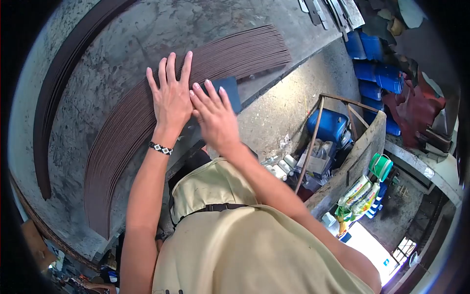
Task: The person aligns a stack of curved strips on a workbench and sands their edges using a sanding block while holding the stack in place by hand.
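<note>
A broad, curved band of many thin dark brown strips (240,49), leather-like and laid side by side, lies across the grey worktop (132,36). My left hand (171,95) rests flat on the band near its middle, with fingers spread; a black and white bracelet circles that wrist. Just right of it, my right hand (215,115) stretches its fingers over a dark blue-green flat piece (232,93) at the band's near edge. The palm side of this hand is hidden, so I cannot tell how firmly it touches the piece.
Another curved bundle of dark strips (46,112) lies along the worktop's far left. Metal tools (325,12) sit at the top right corner. Beyond the worktop's edge stand a blue container (328,125), white bottles (284,166) and a green tub (381,166).
</note>
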Motion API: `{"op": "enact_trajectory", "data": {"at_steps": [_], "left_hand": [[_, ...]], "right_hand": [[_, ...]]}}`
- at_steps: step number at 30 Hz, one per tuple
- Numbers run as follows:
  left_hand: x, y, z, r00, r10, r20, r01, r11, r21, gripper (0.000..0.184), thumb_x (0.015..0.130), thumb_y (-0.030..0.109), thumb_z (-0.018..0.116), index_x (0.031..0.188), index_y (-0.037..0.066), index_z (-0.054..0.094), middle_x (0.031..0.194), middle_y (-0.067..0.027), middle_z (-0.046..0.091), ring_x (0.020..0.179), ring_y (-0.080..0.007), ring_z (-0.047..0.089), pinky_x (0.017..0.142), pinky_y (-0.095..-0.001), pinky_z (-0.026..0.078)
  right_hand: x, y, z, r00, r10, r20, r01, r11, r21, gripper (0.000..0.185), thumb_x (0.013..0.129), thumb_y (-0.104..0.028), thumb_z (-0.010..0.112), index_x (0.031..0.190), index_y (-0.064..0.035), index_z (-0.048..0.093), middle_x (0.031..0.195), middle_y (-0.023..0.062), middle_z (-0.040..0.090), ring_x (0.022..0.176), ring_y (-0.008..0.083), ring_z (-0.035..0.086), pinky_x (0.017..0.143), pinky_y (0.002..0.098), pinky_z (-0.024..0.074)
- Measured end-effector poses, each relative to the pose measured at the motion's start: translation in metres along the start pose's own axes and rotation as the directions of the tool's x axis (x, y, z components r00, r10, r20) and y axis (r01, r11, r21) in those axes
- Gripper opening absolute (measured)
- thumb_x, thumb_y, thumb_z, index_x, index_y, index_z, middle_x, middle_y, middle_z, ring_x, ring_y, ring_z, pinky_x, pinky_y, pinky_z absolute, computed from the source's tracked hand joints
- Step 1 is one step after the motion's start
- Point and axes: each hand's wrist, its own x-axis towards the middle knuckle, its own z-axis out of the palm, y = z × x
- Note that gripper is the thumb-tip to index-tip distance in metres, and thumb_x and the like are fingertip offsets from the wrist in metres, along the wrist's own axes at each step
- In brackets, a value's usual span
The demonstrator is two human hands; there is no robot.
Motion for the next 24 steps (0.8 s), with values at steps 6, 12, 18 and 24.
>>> {"op": "enact_trajectory", "data": {"at_steps": [6, 12, 18, 24], "left_hand": [[-0.003, 0.004, -0.015, 1.0, -0.021, -0.007, 0.02, 0.987, -0.158, 0.126, 0.08, 0.074, 0.085, 0.18, 0.026, 0.025, 0.172, -0.0154, 0.039, 0.159, -0.036, 0.036, 0.133, -0.0704, 0.021], [-0.003, 0.001, 0.002, 1.0, -0.018, 0.024, 0.016, 0.996, 0.084, 0.127, 0.08, 0.077, 0.083, 0.18, 0.024, 0.024, 0.172, -0.0156, 0.039, 0.159, -0.0363, 0.036, 0.133, -0.0701, 0.021], [-0.002, 0.005, -0.018, 0.998, -0.037, 0.042, 0.042, 0.989, -0.139, 0.128, 0.081, 0.075, 0.083, 0.18, 0.021, 0.023, 0.172, -0.0158, 0.039, 0.159, -0.0362, 0.036, 0.134, -0.0692, 0.02], [-0.001, 0.0, -0.004, 0.999, 0.032, -0.03, -0.028, 0.992, 0.125, 0.131, 0.082, 0.076, 0.082, 0.18, 0.015, 0.021, 0.17, -0.0154, 0.04, 0.158, -0.036, 0.036, 0.132, -0.0685, 0.022]], "right_hand": [[0.047, 0.192, -0.09, 0.924, 0.233, -0.303, -0.329, 0.888, -0.322, 0.051, 0.108, -0.017, 0.066, 0.159, -0.0137, 0.061, 0.166, 0.0118, 0.06, 0.159, 0.0388, 0.049, 0.131, 0.0629, 0.0326], [0.026, 0.059, -0.033, 0.996, -0.035, -0.08, 0.012, 0.963, -0.268, 0.05, 0.108, -0.023, 0.065, 0.156, -0.0104, 0.063, 0.172, 0.0145, 0.051, 0.166, 0.0368, 0.038, 0.134, 0.0615, 0.0262], [0.054, 0.153, -0.063, 0.907, 0.253, -0.338, -0.354, 0.891, -0.283, 0.046, 0.108, -0.017, 0.064, 0.154, -0.0109, 0.067, 0.169, 0.0158, 0.057, 0.165, 0.0358, 0.042, 0.134, 0.0619, 0.0264], [0.007, 0.035, -0.018, 0.997, -0.054, 0.062, 0.063, 0.987, -0.149, 0.065, 0.097, -0.021, 0.078, 0.159, -0.0161, 0.061, 0.177, 0.0062, 0.046, 0.17, 0.0353, 0.03, 0.136, 0.0613, 0.0236]]}}
